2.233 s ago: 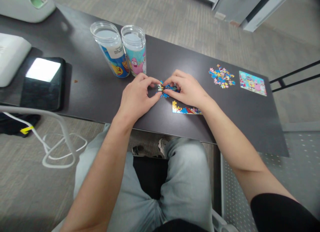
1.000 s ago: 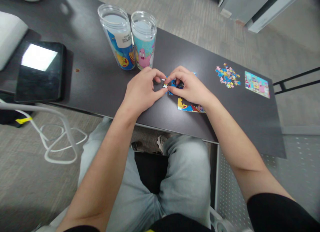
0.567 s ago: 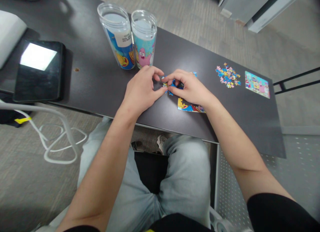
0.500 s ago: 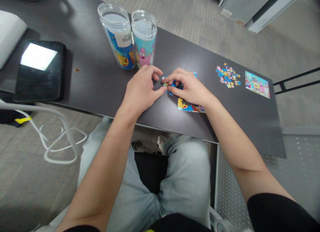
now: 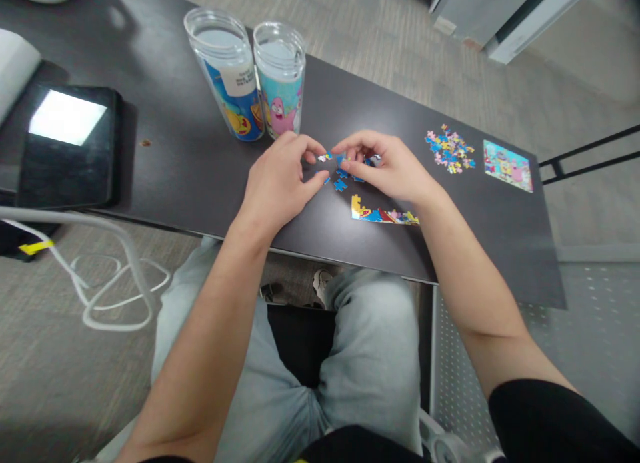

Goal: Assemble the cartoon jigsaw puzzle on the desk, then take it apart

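Observation:
My left hand (image 5: pixel 283 178) rests over the dark table, thumb and curled fingers apart. A small white and yellow puzzle piece (image 5: pixel 325 157) lies by its index fingertip. Facing it, my right hand (image 5: pixel 389 166) has a blue puzzle piece (image 5: pixel 341 160) between thumb and index finger. Several blue loose pieces lie beneath and beside this hand, partly covered by it; one blue piece (image 5: pixel 341 184) shows below its thumb. Closer to me is a joined puzzle strip (image 5: pixel 380 214) in yellow, blue and red, its right end hidden by my right wrist.
Two clear-topped cartoon tumblers, a blue one (image 5: pixel 227 83) and a turquoise one (image 5: pixel 280 83), stand beyond my left hand. A pile of mixed puzzle pieces (image 5: pixel 450 148) and a picture card (image 5: pixel 508 166) lie right. A black tablet (image 5: pixel 67 146) sits left on the table (image 5: pixel 200 183).
My hands have moved slightly apart at the fingertips. The right fingers have lifted away from the white and yellow piece, and more of the puzzle strip shows. The view has shifted slightly.

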Tool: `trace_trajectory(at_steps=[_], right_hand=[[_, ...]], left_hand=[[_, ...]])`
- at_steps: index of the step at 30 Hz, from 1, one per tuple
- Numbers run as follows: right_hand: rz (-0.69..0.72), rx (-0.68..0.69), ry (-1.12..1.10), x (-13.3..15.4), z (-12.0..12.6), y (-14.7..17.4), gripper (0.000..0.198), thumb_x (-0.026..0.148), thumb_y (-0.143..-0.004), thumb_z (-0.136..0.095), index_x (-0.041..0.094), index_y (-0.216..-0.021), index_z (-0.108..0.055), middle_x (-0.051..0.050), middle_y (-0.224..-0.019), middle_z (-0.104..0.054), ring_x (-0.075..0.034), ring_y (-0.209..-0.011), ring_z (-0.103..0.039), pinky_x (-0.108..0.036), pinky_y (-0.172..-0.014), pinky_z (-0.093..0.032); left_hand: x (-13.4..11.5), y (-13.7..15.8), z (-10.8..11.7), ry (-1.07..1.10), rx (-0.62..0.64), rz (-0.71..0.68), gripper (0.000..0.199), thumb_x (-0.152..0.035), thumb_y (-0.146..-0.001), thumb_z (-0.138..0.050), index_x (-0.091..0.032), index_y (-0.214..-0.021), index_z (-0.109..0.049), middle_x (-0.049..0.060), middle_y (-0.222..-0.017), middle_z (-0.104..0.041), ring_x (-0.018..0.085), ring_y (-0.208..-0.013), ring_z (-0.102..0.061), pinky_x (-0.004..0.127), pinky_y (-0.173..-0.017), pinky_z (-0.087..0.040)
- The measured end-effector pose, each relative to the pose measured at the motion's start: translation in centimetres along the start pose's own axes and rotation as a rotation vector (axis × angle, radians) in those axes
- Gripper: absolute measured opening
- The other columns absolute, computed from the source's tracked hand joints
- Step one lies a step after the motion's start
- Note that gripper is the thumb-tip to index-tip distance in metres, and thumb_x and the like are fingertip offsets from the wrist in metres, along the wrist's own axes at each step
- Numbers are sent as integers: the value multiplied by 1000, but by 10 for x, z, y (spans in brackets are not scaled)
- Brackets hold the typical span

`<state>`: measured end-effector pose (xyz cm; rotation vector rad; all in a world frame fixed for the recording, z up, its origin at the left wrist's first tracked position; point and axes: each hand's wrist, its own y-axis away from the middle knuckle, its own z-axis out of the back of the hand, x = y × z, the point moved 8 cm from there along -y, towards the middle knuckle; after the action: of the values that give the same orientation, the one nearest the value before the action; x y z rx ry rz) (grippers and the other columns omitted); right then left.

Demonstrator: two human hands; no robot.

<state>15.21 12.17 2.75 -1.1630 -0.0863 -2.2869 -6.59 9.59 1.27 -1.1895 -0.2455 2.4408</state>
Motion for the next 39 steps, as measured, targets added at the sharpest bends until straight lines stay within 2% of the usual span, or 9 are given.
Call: trace_trajectory(at_steps=[5,9,14,19,28,32,36,38,39], right_hand=[[-106,-13,-83,-1,27,12,25,48,-103,-104,28,-111,-91,-3,-95,-82,-25,-89,-71,-43,-85,-63],[-223,48,-235,-3,26,18,36,45,-92,-114,28,-101,-83,-3,-98,-86,-23,-93,-72,-43,-92,-68],[-268,85,-292,0,20,22,44,51,-85,-116,31,-105,-83,-3,-105,-90,-27,-100,-79,-48,-100,-73],[-297,136,-255,2,17,25,44,53,-85,-117,31,-105,-85,-4,-100,-89,-28,-96,-83,-47,-90,-73],[-318,165,-232,7,8,24,51,60,-80,-121,30,-98,-84,-3,-93,-86,-26,-89,-77,-46,-83,-68],[-297,149,-126,8,11,22,48,72,-73,-118,44,-99,-89,-1,-92,-89,-36,-97,-76,-57,-78,-70],[-253,155,-63,7,11,20,43,72,-66,-117,57,-93,-87,3,-100,-93,-43,-97,-71,-67,-73,-67],[-220,150,-46,6,12,18,42,71,-68,-116,58,-95,-86,3,-99,-92,-43,-96,-69,-66,-73,-65],[-203,132,-35,5,15,18,40,70,-72,-114,54,-98,-88,1,-99,-92,-41,-95,-68,-64,-76,-65]], left_hand=[[-13,3,0,-44,-13,-72,24,-32,-107,-83,-31,-131,-86,6,-126,-83,24,-97,-70,46,-96,-62],[-39,10,-12,-71,122,-235,21,-35,-112,-81,-33,-127,-95,6,-127,-83,26,-108,-76,45,-100,-59],[-53,16,-20,-83,256,-329,16,-38,-112,-87,-35,-113,-102,2,-115,-85,23,-100,-74,44,-94,-52],[-52,17,-24,-63,322,-354,18,-43,-113,-87,-37,-116,-104,1,-109,-86,21,-92,-72,42,-89,-49],[-50,17,-29,-107,363,-331,18,-43,-112,-87,-39,-116,-104,0,-103,-84,21,-89,-71,43,-92,-49],[-50,17,-28,-97,361,-326,17,-45,-111,-89,-36,-113,-104,0,-101,-85,21,-88,-71,42,-90,-49],[-51,17,-27,-66,356,-329,17,-44,-110,-90,-35,-113,-104,0,-103,-85,19,-87,-70,41,-88,-48],[-50,17,-28,-58,371,-316,17,-45,-110,-90,-35,-113,-103,0,-103,-86,20,-88,-72,42,-90,-49],[-50,17,-28,-52,372,-313,17,-46,-110,-89,-36,-112,-103,0,-103,-86,21,-88,-73,42,-91,-50]])
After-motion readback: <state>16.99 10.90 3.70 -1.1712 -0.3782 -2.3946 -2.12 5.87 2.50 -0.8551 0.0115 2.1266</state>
